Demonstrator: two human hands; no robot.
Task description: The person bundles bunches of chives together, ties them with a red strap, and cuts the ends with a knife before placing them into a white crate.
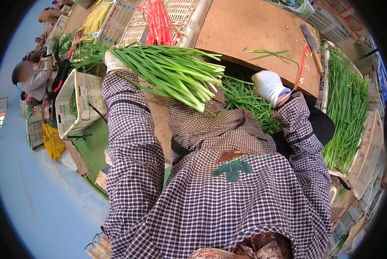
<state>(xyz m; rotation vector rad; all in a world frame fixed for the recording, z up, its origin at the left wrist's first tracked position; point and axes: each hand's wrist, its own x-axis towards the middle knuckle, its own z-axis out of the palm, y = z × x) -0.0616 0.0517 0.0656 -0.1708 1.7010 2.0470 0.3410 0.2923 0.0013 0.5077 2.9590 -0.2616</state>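
My left hand (114, 61), in a white glove, grips a thick bunch of garlic chives (171, 71). The pale cut ends fan out towards the right, above my lap. My right hand (268, 84), also in a white glove, is closed, its fingers pinching a thin chive stalk (240, 80) that points back towards the bunch. Below and between the hands, loose green chive leaves (253, 106) lie heaped beside my checked apron (200, 113).
A wooden board (245, 26) ahead carries a knife (311, 47), a red strip (301, 69) and chive scraps. More red strips (159, 24) lie on a white crate (187, 16). Chives (345, 106) fill a crate at right. A person (39, 76) sits at left near a tilted crate (80, 103).
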